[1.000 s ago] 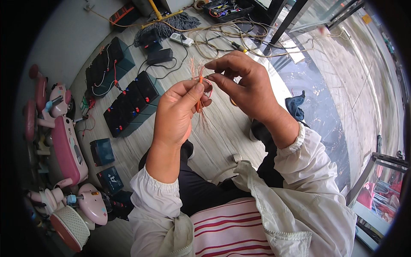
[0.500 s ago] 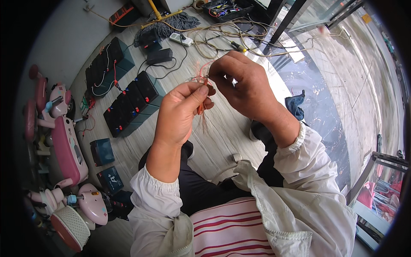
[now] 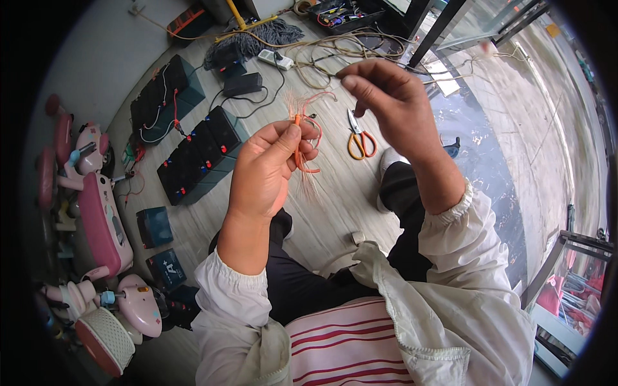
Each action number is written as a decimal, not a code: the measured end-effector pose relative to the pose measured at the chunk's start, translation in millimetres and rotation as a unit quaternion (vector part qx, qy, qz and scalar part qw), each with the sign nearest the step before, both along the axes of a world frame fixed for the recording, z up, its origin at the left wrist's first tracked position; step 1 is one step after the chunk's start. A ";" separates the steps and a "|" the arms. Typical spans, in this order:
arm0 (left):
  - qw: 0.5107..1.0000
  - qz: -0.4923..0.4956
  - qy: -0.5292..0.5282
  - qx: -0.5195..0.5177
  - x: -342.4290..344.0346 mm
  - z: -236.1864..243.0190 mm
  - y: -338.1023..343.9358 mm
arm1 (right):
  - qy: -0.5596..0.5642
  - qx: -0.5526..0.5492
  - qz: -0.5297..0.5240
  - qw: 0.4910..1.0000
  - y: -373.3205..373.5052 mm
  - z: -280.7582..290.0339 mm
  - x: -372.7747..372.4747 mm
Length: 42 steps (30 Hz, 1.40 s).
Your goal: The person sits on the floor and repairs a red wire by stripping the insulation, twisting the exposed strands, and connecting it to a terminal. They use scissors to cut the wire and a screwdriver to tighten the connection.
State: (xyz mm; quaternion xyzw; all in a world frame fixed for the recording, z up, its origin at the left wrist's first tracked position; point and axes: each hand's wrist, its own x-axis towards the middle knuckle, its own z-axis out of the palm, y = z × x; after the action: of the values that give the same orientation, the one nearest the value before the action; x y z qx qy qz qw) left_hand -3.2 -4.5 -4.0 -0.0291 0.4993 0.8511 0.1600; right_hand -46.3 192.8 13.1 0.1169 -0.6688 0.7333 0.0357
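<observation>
Large pale lettering shows clearly on the dark teal battery [image 3: 166,269] lying on the floor [image 3: 328,222] at the lower left. A small dark marking on the long pink body [image 3: 100,222] of the machine beside it is too blurred to read. The rounded pink panel [image 3: 138,309] below bears tiny red marks, likewise unreadable.

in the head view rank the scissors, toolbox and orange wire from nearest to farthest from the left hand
1. Orange wire: held in the left hand.
2. Scissors: to that hand's right, not touching it.
3. Toolbox: farthest, near the picture's top edge.
</observation>
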 end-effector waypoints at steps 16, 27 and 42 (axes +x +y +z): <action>0.993 -0.010 0.022 -0.113 2.4 3.4 15.1 | -0.097 -0.036 0.084 0.991 -16.0 3.0 21.3; 0.990 -0.079 0.013 -0.113 3.9 2.4 10.6 | -0.165 0.036 0.135 0.976 -0.2 10.7 13.9; 0.994 0.035 0.057 -0.086 3.5 1.3 15.0 | -0.147 -0.042 0.090 0.984 -10.4 2.0 16.5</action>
State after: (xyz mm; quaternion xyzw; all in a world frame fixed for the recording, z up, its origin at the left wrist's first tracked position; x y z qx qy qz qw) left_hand 0.3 10.6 -2.6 -0.0119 0.5773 0.8105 0.0983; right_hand -29.8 182.5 15.2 0.0662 -0.6220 0.7702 -0.1247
